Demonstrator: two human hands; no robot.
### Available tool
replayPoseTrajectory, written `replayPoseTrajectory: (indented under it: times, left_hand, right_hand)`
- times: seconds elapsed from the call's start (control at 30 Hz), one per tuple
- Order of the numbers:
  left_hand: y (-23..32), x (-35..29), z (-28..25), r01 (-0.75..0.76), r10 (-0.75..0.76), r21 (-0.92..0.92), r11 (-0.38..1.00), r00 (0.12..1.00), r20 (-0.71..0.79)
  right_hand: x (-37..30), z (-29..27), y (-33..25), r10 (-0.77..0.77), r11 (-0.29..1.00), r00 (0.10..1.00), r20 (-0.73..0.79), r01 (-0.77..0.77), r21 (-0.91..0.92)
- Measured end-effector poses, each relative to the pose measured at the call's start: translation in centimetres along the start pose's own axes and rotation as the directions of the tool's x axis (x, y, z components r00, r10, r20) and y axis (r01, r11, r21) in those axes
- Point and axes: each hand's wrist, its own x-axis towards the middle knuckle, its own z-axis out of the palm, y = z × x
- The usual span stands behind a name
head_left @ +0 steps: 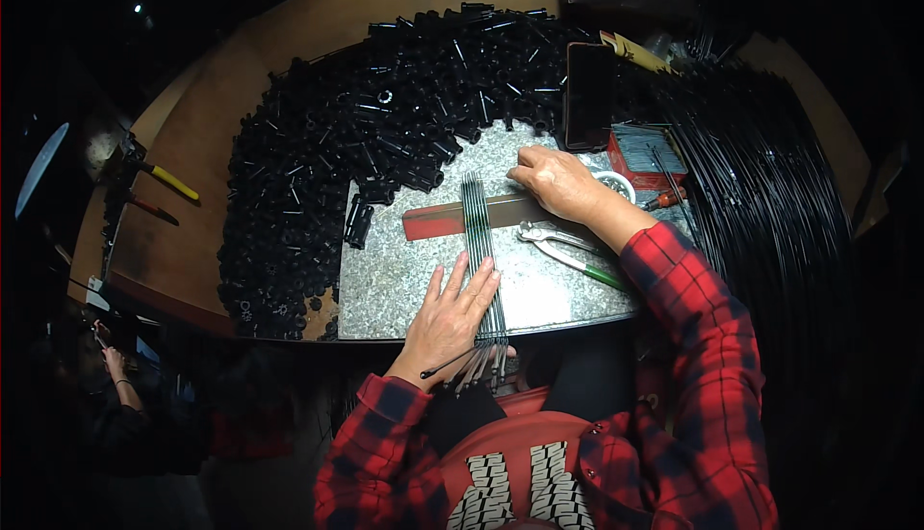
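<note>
My left hand [448,318] lies at the front edge of a speckled stone slab [404,284]. Its fingers stretch over a flat row of thin dark rods [476,212], and the thumb shows on the far side beneath them. The rods' far part crosses a red and dark bar [433,223]; their near ends hang past the slab's edge, one splayed left. My right hand [558,183] is closed above the bar's right end, fingertips curled together. Whatever it may pinch is hidden. Green-handled pincers [577,258] rest just below my right wrist.
Black tubular parts [327,135] are heaped behind and left of the slab. A phone [589,97] stands near a red box [647,169] of thin pins. Long black rods [770,174] fill the right. Yellow-handled pliers [173,183] and another person's hand [115,366] appear far left.
</note>
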Motion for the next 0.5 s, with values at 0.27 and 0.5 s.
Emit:
replayPoseTrajectory:
  times: [0.27, 0.5]
  left_hand:
    - [-0.12, 0.00, 0.19, -0.023, 0.022, -0.028, 0.999, 0.999, -0.039]
    - [0.12, -0.07, -0.21, -0.004, 0.004, -0.029, 1.000, 1.000, -0.006]
  right_hand:
    - [0.02, -0.09, -0.80, 0.038, 0.999, 0.999, 0.010, -0.038, 0.030]
    - [0.30, -0.15, -0.56, 0.017, 1.000, 1.000, -0.015, -0.017, -0.008]
